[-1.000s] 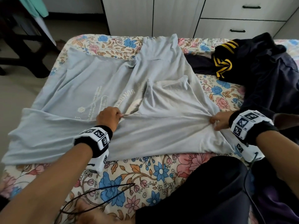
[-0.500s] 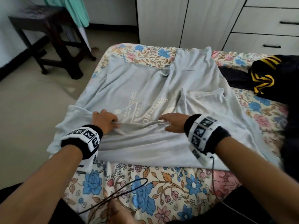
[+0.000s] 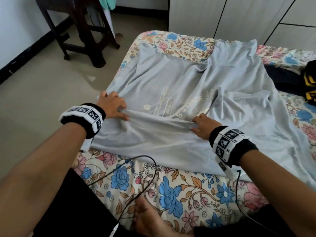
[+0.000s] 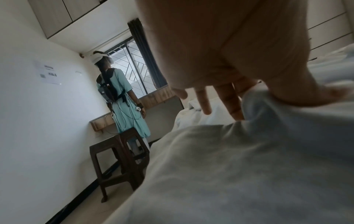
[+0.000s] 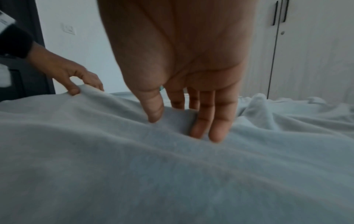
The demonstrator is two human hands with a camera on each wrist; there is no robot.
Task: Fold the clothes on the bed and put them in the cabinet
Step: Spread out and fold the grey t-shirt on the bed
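Shirt (image 3: 171, 93) print partly legible: "SUNSET S…", upside down.

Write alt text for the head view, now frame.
Two hands pinch a raised ridge of a pale blue printed cotton T-shirt spread on a floral-sheeted bed: left hand near the shirt's left edge, right hand at its middle. Dark clothes with yellow stripes lie at the right edge; a dark wooden stool stands on the floor beyond.

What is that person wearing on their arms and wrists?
Both forearms are bare, with no sleeves. Each wrist carries a black band ringed with white square tiles printed with black pixel-like codes. Thin black cables trail from the bands across the bed.
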